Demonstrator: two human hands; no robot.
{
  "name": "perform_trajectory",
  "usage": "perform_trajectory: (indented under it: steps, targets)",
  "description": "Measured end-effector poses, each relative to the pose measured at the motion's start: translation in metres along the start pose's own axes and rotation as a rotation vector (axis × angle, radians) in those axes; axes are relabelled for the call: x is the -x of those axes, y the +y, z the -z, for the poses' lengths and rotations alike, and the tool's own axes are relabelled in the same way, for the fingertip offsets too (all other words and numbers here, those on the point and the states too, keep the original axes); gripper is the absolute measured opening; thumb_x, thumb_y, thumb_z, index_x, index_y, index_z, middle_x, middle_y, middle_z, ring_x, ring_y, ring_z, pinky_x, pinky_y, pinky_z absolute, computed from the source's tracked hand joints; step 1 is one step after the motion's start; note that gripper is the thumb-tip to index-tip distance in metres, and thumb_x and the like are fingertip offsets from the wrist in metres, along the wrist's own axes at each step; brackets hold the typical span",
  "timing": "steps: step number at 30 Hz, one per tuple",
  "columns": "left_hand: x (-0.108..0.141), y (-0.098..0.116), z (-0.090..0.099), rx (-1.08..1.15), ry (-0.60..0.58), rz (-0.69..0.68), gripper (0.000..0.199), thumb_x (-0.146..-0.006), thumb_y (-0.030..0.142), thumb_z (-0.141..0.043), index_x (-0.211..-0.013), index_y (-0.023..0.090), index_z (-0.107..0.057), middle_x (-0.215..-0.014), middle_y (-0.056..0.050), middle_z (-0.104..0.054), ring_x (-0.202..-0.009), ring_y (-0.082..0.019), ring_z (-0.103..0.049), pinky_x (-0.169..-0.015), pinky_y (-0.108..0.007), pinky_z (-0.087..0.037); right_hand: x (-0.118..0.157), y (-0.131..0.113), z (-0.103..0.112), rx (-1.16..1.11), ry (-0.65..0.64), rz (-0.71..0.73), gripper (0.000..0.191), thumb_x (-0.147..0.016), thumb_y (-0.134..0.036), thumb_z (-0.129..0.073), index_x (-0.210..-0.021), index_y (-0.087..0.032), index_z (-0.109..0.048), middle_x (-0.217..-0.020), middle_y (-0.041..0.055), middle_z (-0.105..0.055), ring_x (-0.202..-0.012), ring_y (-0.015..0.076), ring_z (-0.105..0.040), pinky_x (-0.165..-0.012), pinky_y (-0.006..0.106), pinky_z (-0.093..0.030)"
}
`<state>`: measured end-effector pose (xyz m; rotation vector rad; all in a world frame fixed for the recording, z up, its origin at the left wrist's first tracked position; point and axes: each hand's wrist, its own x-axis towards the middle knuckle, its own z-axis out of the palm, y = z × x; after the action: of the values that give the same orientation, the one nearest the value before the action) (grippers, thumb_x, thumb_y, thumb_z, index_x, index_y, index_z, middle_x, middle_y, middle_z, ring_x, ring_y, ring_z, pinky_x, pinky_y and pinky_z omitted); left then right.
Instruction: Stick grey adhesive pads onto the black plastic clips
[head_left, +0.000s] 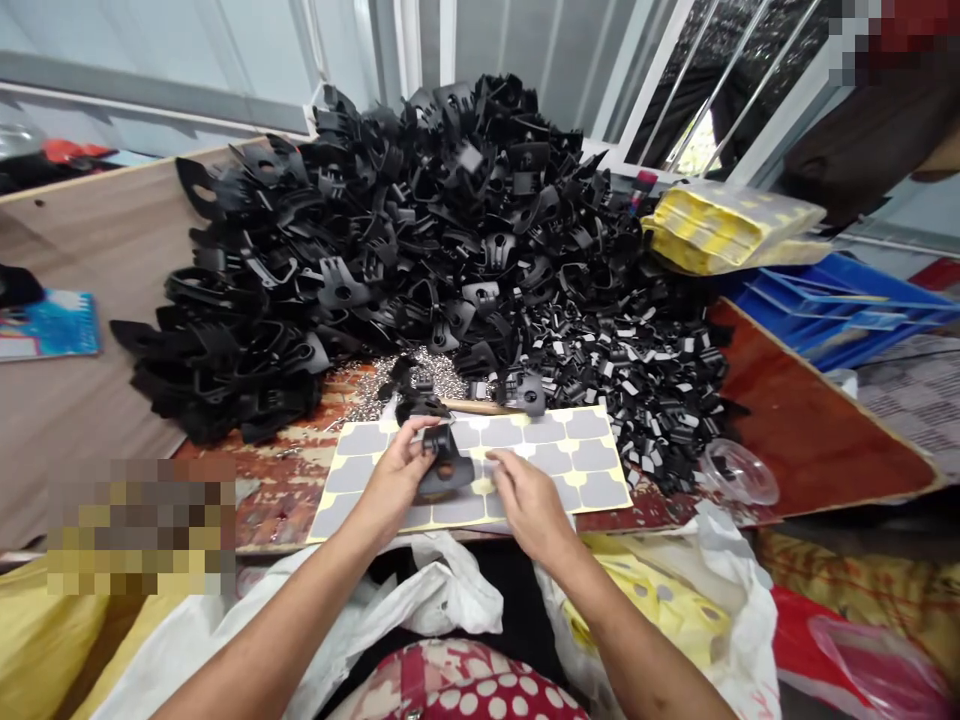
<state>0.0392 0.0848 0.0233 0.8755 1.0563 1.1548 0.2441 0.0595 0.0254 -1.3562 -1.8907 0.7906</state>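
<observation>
A black plastic part with a round hole point(445, 464) is held by its left side in my left hand point(397, 475), fingers closed on it. My right hand point(526, 500) is over the sticker sheet, a little right of the part and apart from it, its fingers partly bent; whether a small item is between them cannot be made out. Under both hands lies the sheet of grey stickers on yellow backing point(600, 455). Just beyond its far edge are another black part point(525, 393) and a thin wooden stick point(476, 407).
A large heap of black parts point(390, 230) fills the back. Silver pins point(420, 370) and small black pieces point(645, 380) lie before it. At right are a yellow-grey stack point(735, 225), a blue tray point(847, 300) and a clear bowl point(741, 472). White bags point(450, 585) hang at the front edge.
</observation>
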Motion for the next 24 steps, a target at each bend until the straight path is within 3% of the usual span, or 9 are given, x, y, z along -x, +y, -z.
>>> perform_trajectory:
  steps: [2,5,10,12,15,16,18,21,24]
  targets:
    - [-0.003,-0.001,-0.004,0.059,0.035,0.059,0.062,-0.073,0.037,-0.086,-0.126,0.029,-0.055,-0.087,0.003,-0.061,-0.071,-0.016,-0.065,-0.064,-0.03,-0.059,0.02,0.009,0.004,0.027,0.055,0.033,0.027,-0.1,-0.014,-0.044,-0.109,-0.022,-0.068,-0.105,0.007,-0.071,-0.099,0.0207,-0.067,-0.088,0.032,-0.05]
    - [-0.009,-0.003,-0.013,0.114,-0.007,0.151,0.067,-0.066,0.028,-0.09,-0.124,0.03,-0.054,-0.096,0.003,-0.059,-0.074,-0.017,-0.066,-0.062,-0.036,-0.064,0.039,0.018,-0.007,0.045,0.002,0.111,0.026,-0.096,-0.008,-0.048,-0.102,-0.022,-0.069,-0.111,0.0086,-0.068,-0.108,0.022,-0.064,-0.095,0.035,-0.051]
    - [-0.022,-0.011,-0.024,0.07,-0.098,0.16,0.054,-0.072,0.024,-0.083,-0.117,0.026,-0.052,-0.084,0.004,-0.06,-0.061,-0.016,-0.066,-0.047,-0.025,-0.055,0.037,0.013,-0.012,-0.02,-0.048,0.051,0.023,-0.089,-0.005,-0.055,-0.094,-0.022,-0.07,-0.114,0.0082,-0.071,-0.111,0.0252,-0.06,-0.099,0.042,-0.048]
    - [-0.029,-0.014,-0.023,0.07,-0.111,0.174,0.056,-0.075,0.024,-0.08,-0.12,0.027,-0.049,-0.08,0.003,-0.062,-0.059,-0.019,-0.069,-0.044,-0.023,-0.051,0.036,0.006,0.002,-0.209,-0.2,-0.025,0.022,-0.087,-0.006,-0.057,-0.092,-0.022,-0.072,-0.108,0.0058,-0.074,-0.109,0.0234,-0.063,-0.1,0.041,-0.048]
    - [-0.035,-0.015,-0.019,0.088,-0.109,0.184,0.06,-0.075,0.022,-0.079,-0.123,0.028,-0.044,-0.075,0.003,-0.063,-0.056,-0.02,-0.069,-0.043,-0.021,-0.048,0.037,-0.006,0.027,-0.564,-0.553,-0.079,0.022,-0.084,-0.011,-0.061,-0.099,-0.021,-0.073,-0.105,0.0047,-0.076,-0.104,0.0217,-0.068,-0.097,0.037,-0.051]
    - [-0.035,-0.014,-0.017,0.098,-0.108,0.188,0.061,-0.074,0.022,-0.08,-0.123,0.029,-0.044,-0.076,0.003,-0.064,-0.056,-0.02,-0.069,-0.044,-0.021,-0.048,0.038,-0.009,0.032,-0.629,-0.595,-0.082,0.023,-0.081,-0.011,-0.063,-0.101,-0.021,-0.072,-0.105,0.0045,-0.076,-0.103,0.0215,-0.068,-0.096,0.036,-0.052]
    - [-0.03,-0.009,-0.014,0.116,-0.112,0.204,0.062,-0.073,0.021,-0.082,-0.124,0.029,-0.047,-0.081,0.002,-0.065,-0.061,-0.019,-0.07,-0.048,-0.023,-0.051,0.036,-0.012,0.035,-0.607,-0.419,-0.091,0.025,-0.078,-0.011,-0.066,-0.101,-0.021,-0.069,-0.103,0.0029,-0.073,-0.101,0.02,-0.067,-0.094,0.033,-0.051]
    - [-0.011,-0.002,-0.01,0.228,-0.139,0.258,0.059,-0.076,0.028,-0.084,-0.128,0.031,-0.055,-0.096,0.0,-0.065,-0.073,-0.016,-0.069,-0.062,-0.027,-0.057,0.027,-0.008,0.024,-0.42,0.072,-0.099,0.022,-0.082,-0.012,-0.064,-0.1,-0.023,-0.065,-0.092,-0.0002,-0.067,-0.091,0.0167,-0.065,-0.09,0.03,-0.05]
    - [0.014,0.001,-0.01,0.403,-0.159,0.304,0.051,-0.083,0.042,-0.08,-0.128,0.029,-0.061,-0.102,-0.003,-0.066,-0.079,-0.017,-0.066,-0.068,-0.03,-0.058,0.014,-0.002,0.005,-0.404,0.221,-0.068,0.021,-0.084,-0.017,-0.066,-0.103,-0.023,-0.063,-0.088,0.0001,-0.066,-0.087,0.0171,-0.064,-0.087,0.031,-0.051]
